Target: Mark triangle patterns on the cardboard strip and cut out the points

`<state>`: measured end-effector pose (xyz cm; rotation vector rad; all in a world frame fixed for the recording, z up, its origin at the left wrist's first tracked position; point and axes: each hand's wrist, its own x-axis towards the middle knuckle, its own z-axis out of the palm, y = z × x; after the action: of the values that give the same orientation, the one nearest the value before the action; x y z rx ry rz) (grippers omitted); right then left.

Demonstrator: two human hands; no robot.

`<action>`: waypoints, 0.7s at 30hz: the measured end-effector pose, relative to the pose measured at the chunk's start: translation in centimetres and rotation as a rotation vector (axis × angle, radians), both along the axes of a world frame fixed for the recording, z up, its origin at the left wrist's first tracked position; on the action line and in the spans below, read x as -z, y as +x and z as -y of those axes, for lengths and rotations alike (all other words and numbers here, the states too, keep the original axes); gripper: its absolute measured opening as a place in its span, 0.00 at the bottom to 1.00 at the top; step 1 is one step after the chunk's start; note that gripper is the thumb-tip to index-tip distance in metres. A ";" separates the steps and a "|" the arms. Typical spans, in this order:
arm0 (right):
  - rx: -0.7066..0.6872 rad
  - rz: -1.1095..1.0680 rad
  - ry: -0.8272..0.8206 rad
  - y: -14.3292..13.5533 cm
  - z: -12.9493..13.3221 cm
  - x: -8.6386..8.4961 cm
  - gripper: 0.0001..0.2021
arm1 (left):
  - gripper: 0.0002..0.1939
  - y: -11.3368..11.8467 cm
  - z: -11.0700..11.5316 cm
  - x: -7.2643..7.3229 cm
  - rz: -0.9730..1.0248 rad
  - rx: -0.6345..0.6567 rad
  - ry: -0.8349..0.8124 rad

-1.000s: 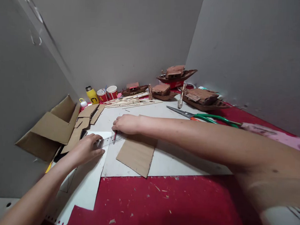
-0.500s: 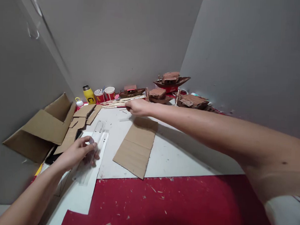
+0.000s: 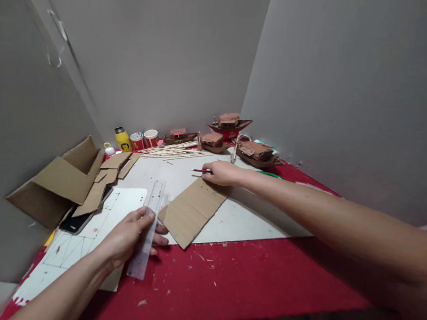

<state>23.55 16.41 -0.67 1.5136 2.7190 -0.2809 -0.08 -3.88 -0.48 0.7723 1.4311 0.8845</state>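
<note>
**Between the two hands, a loose cardboard sheet with a ruler at one side and a pencil at the other**

Just ahead of the left hand [image 3: 127, 231] and nearer the wearer than the right hand [image 3: 222, 173], a cardboard sheet [image 3: 193, 208] lies aslant on a white board [image 3: 239, 227]. The left hand grasps a clear ruler [image 3: 156, 197], thumb above and fingers beneath. The right hand pinches a slim pencil [image 3: 197, 170] above the sheet's far edge, its exposed end pointing leftward; whether the fingers touch the cardboard I cannot tell.

Beyond the left hand lie a paper with drawn lines [image 3: 70, 250], a phone [image 3: 77, 222] partly under cardboard scraps [image 3: 91, 199], and an open box [image 3: 62, 177]. Past both hands are thin sticks [image 3: 171, 152]; beyond the right hand sits a model boat [image 3: 258, 152].

As I judge it, no fingers firmly pin the sheet, so a nudge from the ruler or a dragging wrist could turn it and throw a measurement off. The ruler appears raised and tilted; set down that way, it could slip under light pressure and skew a line. Its clear plastic may also make the edge hard to read against pale paper. A careless reach by the right hand could roll the sticks or knock the boat.
</note>
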 end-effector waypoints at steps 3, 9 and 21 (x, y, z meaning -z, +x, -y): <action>0.046 -0.007 -0.051 2.4 0.6 -0.3 0.14 | 0.06 -0.8 -1.4 -0.6 -0.022 -0.013 0.038; 0.035 -0.082 -0.286 4.8 4.6 -0.8 0.12 | 0.05 -2.8 -6.5 -1.4 -0.111 -0.088 0.176; 0.031 -0.647 -0.614 4.8 10.9 -0.7 0.14 | 0.11 -5.1 -8.6 -2.0 -0.293 0.143 0.320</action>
<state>28.33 5.53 0.01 1.4305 2.5719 -1.6753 -5.21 4.71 1.52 1.2729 1.4815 0.9281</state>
